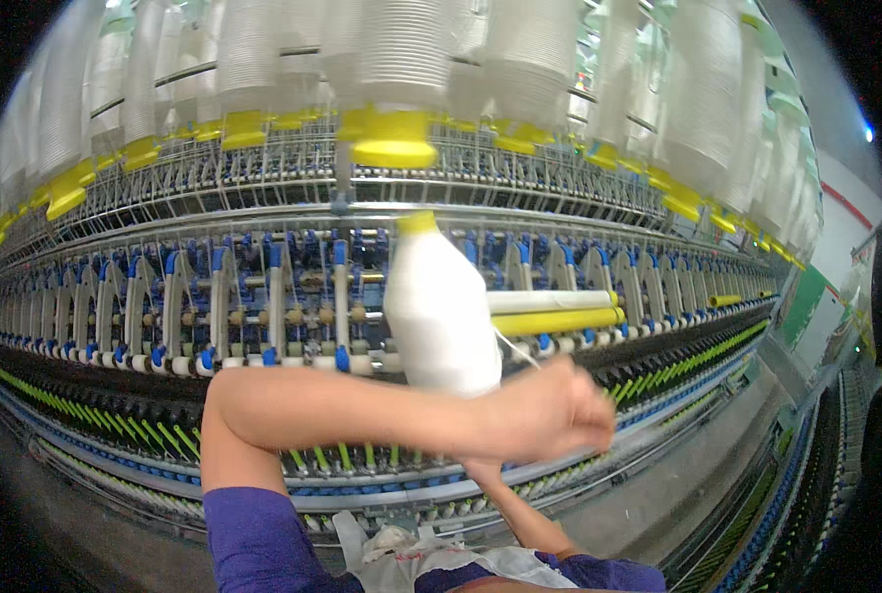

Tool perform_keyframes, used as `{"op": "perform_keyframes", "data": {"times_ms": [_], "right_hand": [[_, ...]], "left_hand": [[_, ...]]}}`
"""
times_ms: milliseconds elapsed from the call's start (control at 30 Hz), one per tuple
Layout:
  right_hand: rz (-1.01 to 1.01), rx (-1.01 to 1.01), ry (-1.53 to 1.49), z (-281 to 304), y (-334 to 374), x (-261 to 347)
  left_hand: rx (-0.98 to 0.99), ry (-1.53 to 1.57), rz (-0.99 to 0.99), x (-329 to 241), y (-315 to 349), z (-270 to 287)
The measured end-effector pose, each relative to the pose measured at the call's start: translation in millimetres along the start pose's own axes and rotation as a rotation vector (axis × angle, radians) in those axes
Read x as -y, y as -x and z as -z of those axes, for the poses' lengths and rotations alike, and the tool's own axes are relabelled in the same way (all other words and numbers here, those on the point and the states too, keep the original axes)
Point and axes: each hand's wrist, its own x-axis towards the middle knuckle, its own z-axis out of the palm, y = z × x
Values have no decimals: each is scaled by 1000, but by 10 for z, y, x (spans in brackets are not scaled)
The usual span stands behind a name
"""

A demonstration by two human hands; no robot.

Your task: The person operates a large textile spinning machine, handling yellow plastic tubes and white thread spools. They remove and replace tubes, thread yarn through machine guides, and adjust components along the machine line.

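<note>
A full white roving bobbin [441, 306] with a yellow tip stands tilted in front of the spinning frame's drafting arms. My left forearm crosses in front of its lower end. My left hand [545, 410], blurred by motion, is closed to the right of the bobbin; a loose white roving strand [513, 348] runs from the bobbin to it. My right hand [485, 468] reaches up under the bobbin's base, its fingers hidden behind my left forearm. The bobbin appears to rest in it.
Large white roving bobbins [406, 59] with yellow bases hang in rows overhead. Right of the held bobbin lie a yellow tube [560, 321] and a whitish tube [550, 301]. Below the drafting arms runs a row of green spindles [144, 435]. An aisle floor [649, 504] and another machine [807, 494] are at right.
</note>
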Motion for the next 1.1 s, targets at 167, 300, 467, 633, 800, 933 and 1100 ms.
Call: {"op": "perform_keyframes", "data": {"times_ms": [167, 300, 467, 633, 800, 933, 1100], "right_hand": [[-14, 174, -67, -600, -1121, 1072], [87, 179, 176, -933, -2174, 1707], [184, -13, -373, -1321, -3438, 2224], [354, -195, -160, -1355, -4440, 2674], [349, -232, -55, -1325, -4724, 2823], [357, -240, -17, -1309, -4799, 2826], [370, -233, 4, -1289, -4774, 2739]], "left_hand": [[7, 18, 178, 466, 952, 243], [-199, 115, 381, 809, 1302, 699], [-284, 55, 475, 1177, 1532, 1215], [-609, 380, 380, 1555, 1421, 1543], [-645, 279, 492, 1757, 1259, 1858], [-630, 249, 560, 1801, 1232, 2028], [-905, -20, 362, 1934, 905, 2513]]}}
